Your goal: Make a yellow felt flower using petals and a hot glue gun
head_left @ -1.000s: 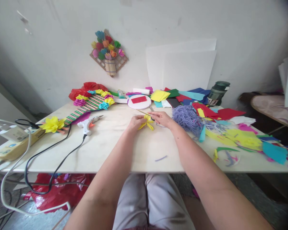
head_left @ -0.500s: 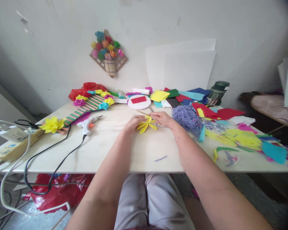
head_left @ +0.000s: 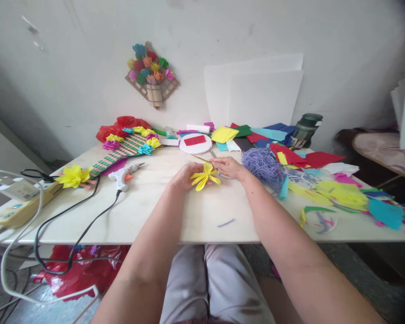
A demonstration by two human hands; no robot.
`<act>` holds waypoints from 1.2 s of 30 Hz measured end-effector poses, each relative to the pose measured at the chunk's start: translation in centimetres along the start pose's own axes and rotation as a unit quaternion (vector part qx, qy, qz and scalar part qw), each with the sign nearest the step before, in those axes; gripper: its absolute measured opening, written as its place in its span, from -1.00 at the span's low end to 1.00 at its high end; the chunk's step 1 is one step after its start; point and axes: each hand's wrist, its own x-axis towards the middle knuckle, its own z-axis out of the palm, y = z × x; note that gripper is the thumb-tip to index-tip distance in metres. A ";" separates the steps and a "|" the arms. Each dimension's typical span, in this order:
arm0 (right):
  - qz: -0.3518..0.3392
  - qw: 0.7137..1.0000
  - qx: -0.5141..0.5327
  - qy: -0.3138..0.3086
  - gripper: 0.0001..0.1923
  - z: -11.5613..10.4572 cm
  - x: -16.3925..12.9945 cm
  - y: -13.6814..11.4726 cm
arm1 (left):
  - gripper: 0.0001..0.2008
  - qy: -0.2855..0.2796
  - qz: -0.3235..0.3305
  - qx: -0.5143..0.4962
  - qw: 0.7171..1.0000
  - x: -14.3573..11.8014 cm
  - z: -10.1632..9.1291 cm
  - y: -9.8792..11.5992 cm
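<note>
Place: home craft corner, serving as a paper-flower workspace.
Centre: pale table (head_left: 155, 211) carrying a glue gun (head_left: 124, 174) and purple yarn (head_left: 261, 164).
Right: coloured paper scraps (head_left: 340, 193) spreading out.
Upper centre: finished flower basket (head_left: 151, 74) hanging on the wall.
Far right: cushioned seat (head_left: 388, 153) showing.

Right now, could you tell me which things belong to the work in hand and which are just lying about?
In hand:
yellow paper flower
left hand
right hand

Lying about:
glue gun
purple yarn
round lid
green jar
</note>
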 end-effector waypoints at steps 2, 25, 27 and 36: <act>0.004 1.000 0.009 0.011 -0.48 0.1 0.1 0.1 | -0.65 -0.011 0.005 -0.010 1.000 0.0 0.3 0.0; 0.012 0.998 0.021 0.058 -0.53 0.1 -0.2 -0.3 | -0.67 0.061 -0.016 -0.032 0.998 -0.1 0.4 0.1; 0.005 0.998 0.019 0.056 -0.54 0.1 -0.1 -0.1 | -0.72 0.055 0.008 -0.014 0.998 0.0 0.6 0.0; -0.021 1.000 -0.006 0.017 -0.47 0.0 0.7 1.1 | -0.73 0.059 0.041 0.070 0.995 0.8 0.0 -0.8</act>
